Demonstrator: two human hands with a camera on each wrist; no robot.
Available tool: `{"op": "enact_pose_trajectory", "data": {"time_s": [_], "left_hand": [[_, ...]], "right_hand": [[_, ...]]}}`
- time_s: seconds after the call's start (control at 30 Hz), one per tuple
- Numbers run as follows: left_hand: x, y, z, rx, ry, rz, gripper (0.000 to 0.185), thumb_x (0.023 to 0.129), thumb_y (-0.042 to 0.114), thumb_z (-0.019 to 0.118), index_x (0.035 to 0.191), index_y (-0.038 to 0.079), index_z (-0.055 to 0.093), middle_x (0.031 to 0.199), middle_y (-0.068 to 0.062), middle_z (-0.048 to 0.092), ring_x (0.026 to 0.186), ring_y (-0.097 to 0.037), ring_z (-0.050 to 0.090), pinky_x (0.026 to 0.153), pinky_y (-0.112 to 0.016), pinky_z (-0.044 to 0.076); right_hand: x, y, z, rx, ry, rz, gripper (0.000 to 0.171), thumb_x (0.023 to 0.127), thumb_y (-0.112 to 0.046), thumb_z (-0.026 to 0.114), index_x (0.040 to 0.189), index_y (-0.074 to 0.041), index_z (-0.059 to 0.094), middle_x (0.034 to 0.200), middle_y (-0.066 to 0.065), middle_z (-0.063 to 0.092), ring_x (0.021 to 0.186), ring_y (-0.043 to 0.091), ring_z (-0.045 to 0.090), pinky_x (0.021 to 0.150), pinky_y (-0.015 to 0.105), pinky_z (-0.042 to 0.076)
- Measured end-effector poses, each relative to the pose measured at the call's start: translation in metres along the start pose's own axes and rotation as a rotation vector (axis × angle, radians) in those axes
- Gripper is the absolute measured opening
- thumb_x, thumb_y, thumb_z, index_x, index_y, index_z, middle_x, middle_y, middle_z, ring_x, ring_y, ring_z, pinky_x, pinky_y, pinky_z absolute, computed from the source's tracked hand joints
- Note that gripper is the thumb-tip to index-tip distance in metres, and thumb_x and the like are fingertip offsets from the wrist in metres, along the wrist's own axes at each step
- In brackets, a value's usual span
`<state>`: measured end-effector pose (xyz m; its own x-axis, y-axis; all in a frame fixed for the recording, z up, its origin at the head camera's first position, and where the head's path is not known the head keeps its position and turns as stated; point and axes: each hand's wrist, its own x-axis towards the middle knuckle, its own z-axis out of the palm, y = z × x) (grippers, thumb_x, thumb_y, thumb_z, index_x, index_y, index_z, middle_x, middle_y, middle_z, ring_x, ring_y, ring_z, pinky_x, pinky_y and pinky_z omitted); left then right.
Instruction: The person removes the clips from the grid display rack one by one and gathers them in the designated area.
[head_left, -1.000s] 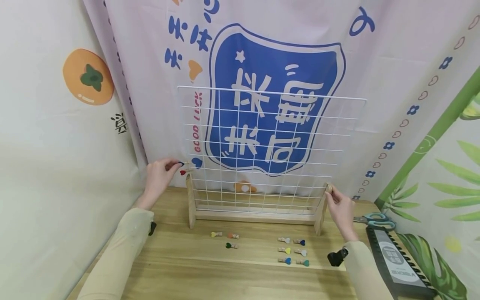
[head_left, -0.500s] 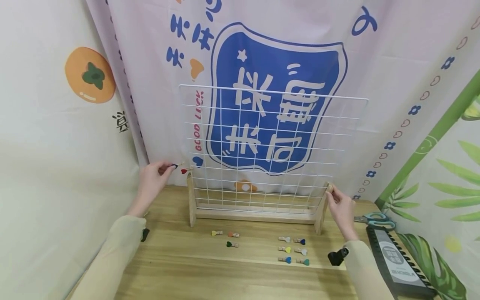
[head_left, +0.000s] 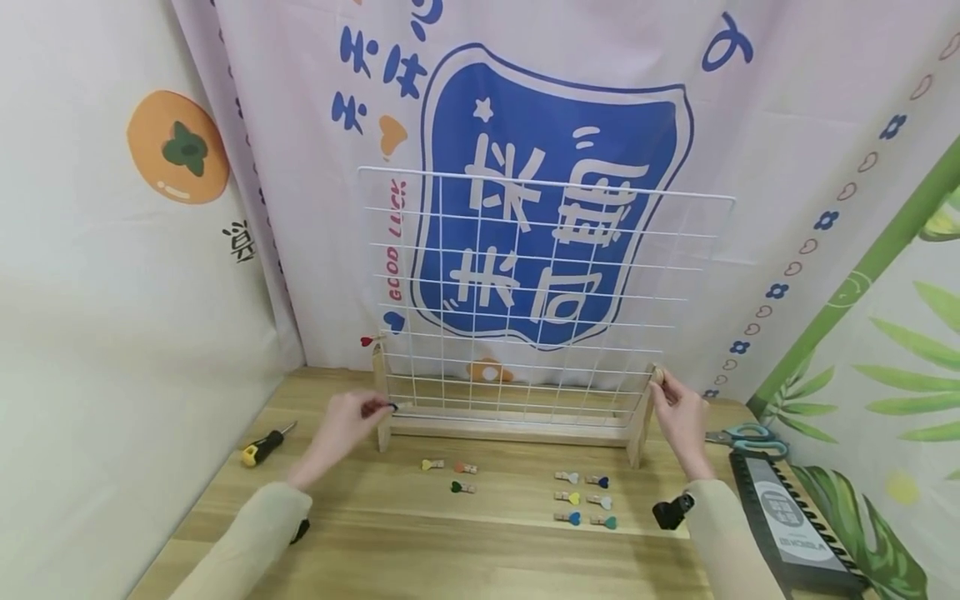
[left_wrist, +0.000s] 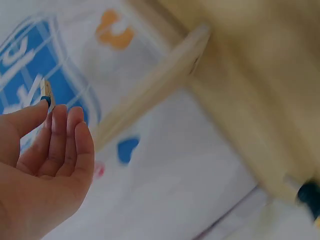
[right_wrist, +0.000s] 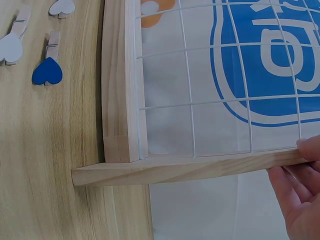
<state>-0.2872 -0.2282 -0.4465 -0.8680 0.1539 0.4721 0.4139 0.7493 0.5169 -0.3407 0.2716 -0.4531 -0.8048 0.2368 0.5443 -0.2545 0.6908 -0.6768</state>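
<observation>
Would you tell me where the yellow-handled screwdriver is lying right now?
In the head view, the screwdriver lies on the wooden table at far left, beyond the left hand and left of the grid stand.

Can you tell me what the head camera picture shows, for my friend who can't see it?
The left hand pinches a small blue clip near the bottom of a white wire grid in a wooden stand, while the right hand holds the stand's right post. More heart clips lie on the table.
</observation>
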Motion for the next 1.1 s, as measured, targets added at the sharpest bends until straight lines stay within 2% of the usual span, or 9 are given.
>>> {"op": "enact_pose_trajectory", "data": {"time_s": [0.13,0.27,0.37,0.47,0.67,0.9,1.1], "left_hand": [[-0.016,-0.005,0.025,-0.027,-0.109,-0.007,0.005,0.087,0.005,0.073,0.087,0.001,0.074,0.078,-0.009,0.074,0.062,-0.006,0.060,0.055,-0.015,0.049],[-0.031,-0.010,0.049,-0.042,-0.174,-0.010,0.005,0.087,0.006,0.073,0.086,0.001,0.074,0.077,-0.007,0.074,0.063,-0.005,0.061,0.056,-0.014,0.050],[-0.040,-0.011,0.064,-0.057,-0.214,-0.027,0.006,0.087,0.007,0.073,0.084,0.001,0.074,0.076,-0.006,0.073,0.062,-0.003,0.059,0.055,-0.013,0.048],[-0.046,-0.010,0.074,-0.040,-0.225,-0.024,0.006,0.085,0.007,0.075,0.081,0.003,0.074,0.075,-0.004,0.073,0.061,-0.001,0.057,0.055,-0.013,0.048],[-0.048,-0.009,0.085,0.004,-0.245,0.000,0.007,0.083,0.007,0.077,0.079,0.002,0.074,0.075,-0.005,0.073,0.062,-0.003,0.058,0.055,-0.013,0.048],[-0.050,-0.007,0.089,0.015,-0.290,0.008,0.005,0.084,0.006,0.076,0.081,0.003,0.075,0.076,-0.005,0.074,0.064,-0.004,0.059,0.056,-0.014,0.048],[-0.051,-0.008,0.092,0.026,-0.305,0.024,0.005,0.083,0.003,0.075,0.079,0.004,0.074,0.073,-0.005,0.072,0.061,-0.003,0.057,0.054,-0.013,0.047]], "right_hand": [[0.000,0.000,0.001,0.003,-0.003,0.011,0.036,0.097,-0.009,0.061,0.130,0.004,0.059,0.123,0.028,0.064,0.103,0.044,0.070,0.084,0.043,0.055],[0.000,0.000,0.001,0.005,-0.011,0.016,0.037,0.097,-0.009,0.061,0.131,0.005,0.058,0.124,0.029,0.064,0.104,0.045,0.069,0.084,0.042,0.055],[0.000,0.000,0.001,0.009,-0.013,0.018,0.037,0.097,-0.010,0.061,0.132,0.004,0.058,0.124,0.029,0.064,0.104,0.044,0.069,0.085,0.041,0.055],[0.000,0.001,0.001,0.011,-0.013,0.021,0.037,0.097,-0.010,0.061,0.132,0.004,0.058,0.124,0.028,0.064,0.105,0.043,0.069,0.084,0.039,0.054],[0.000,0.001,0.001,0.012,-0.001,0.010,0.036,0.097,-0.010,0.062,0.130,0.003,0.059,0.123,0.027,0.065,0.103,0.043,0.070,0.082,0.035,0.054],[0.000,0.000,0.001,0.004,0.003,-0.010,0.035,0.097,-0.010,0.062,0.130,0.004,0.059,0.121,0.028,0.065,0.102,0.044,0.070,0.082,0.042,0.055],[0.000,0.001,0.001,0.011,-0.010,0.007,0.036,0.098,-0.010,0.061,0.131,0.002,0.059,0.123,0.027,0.066,0.104,0.043,0.070,0.083,0.041,0.055]]}}
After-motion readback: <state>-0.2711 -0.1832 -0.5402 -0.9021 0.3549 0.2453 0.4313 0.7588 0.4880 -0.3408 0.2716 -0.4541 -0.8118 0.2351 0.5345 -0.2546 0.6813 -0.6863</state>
